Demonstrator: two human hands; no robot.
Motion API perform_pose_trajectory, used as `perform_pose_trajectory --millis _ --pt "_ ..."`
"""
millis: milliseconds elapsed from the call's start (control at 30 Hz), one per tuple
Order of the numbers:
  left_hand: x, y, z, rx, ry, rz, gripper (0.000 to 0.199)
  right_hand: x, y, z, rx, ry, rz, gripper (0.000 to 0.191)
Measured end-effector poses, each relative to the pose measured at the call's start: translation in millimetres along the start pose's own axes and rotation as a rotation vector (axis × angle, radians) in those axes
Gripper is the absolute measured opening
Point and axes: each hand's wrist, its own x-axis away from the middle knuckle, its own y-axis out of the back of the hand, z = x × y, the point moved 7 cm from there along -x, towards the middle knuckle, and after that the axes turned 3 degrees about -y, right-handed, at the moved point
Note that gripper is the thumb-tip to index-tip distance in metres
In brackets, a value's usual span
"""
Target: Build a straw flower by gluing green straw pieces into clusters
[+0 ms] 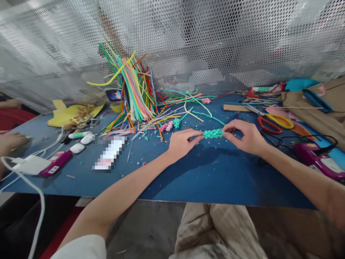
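Note:
A turquoise piece of bunched pipe cleaners (212,134) is stretched level between my two hands, just above the blue table. My left hand (182,144) pinches its left end between thumb and fingers. At the other end, my right hand (244,136) is closed on it with thumb and fingertips. Behind my left hand lie a similar turquoise piece (176,123), a pale pink one (169,126) and a darker pink one (164,127). A large bundle of coloured pipe cleaners (137,90) leans at the back, with loose stems around it.
On the blue table (215,180), scissors with red and yellow handles (269,124) lie right, beyond a purple power strip (320,160). Left are a pixelated phone-like object (110,153), white earbud cases (77,148), a charger (32,164) and another person's hand (12,142). Perforated metal (215,43) stands behind.

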Motion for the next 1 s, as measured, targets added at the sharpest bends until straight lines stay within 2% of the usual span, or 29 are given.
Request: perform_pose_trajectory --millis 600,1000 --pt "-0.6 -2.9 -0.9 0.006 -0.003 0.012 0.029 0.1 -1.3 -4.3 0.062 -0.026 -0.016 0.013" --pt "-0.8 -2.6 2.0 0.002 0.012 0.019 0.027 0.1 0.8 -3.0 0.026 -0.021 -0.011 0.011"
